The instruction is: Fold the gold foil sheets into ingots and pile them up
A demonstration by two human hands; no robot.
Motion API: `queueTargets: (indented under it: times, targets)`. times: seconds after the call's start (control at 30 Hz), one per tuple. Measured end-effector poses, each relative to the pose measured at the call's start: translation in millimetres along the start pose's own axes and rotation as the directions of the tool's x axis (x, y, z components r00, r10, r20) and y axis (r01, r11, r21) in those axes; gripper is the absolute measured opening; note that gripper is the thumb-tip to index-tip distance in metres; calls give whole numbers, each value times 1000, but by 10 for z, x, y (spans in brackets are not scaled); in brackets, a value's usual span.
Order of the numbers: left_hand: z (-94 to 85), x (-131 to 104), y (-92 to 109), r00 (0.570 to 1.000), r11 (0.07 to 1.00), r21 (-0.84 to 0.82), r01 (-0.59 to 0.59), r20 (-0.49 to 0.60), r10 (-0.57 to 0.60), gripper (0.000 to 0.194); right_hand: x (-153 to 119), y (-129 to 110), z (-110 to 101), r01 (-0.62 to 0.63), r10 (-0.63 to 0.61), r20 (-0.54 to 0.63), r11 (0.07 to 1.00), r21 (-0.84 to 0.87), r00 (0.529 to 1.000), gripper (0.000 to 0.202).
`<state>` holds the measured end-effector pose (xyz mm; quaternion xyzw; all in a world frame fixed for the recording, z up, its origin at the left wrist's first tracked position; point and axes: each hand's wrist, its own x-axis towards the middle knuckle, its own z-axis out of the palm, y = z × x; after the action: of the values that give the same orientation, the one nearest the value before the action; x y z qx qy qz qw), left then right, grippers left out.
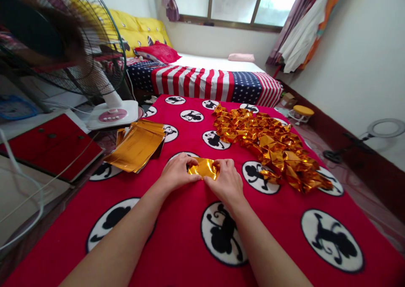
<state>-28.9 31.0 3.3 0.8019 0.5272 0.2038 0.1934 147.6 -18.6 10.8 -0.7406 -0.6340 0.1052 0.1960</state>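
Between my two hands is a small folded piece of gold foil paper [203,169], held just over the red cloth. My left hand [179,171] pinches its left end with thumb and fingers. At the right end, my right hand [226,180] grips it the same way, the thumbs close together along the near edge. To the left lies a stack of flat gold foil sheets [137,145]. A large heap of folded gold foil pieces [265,143] spreads over the cloth on the right.
The red cloth [177,253] with monkey patches covers the surface before me. A fan [112,109] stands at the left by a red panel [47,141]. Behind is a bed with a flag-patterned cover [196,82]. A yellow stool [303,110] and a ring-light stand [357,141] are at right.
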Motion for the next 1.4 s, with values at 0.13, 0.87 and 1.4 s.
queueTargets:
  times: [0.13,0.87,1.4]
  targets:
    - [-26,2,-65,999,997,-72,-7,46,11,41,35,91,-55,20,-24,73,998,67,997,43]
    - [-4,-2,-29,999,1000,-22,1,41,0,38,41,118,-64,21,-32,99,993,115,995,45]
    - [23,15,-108,999,997,-71,-29,26,31,29,-60,3,22,203,-128,-239,924,323,963,42]
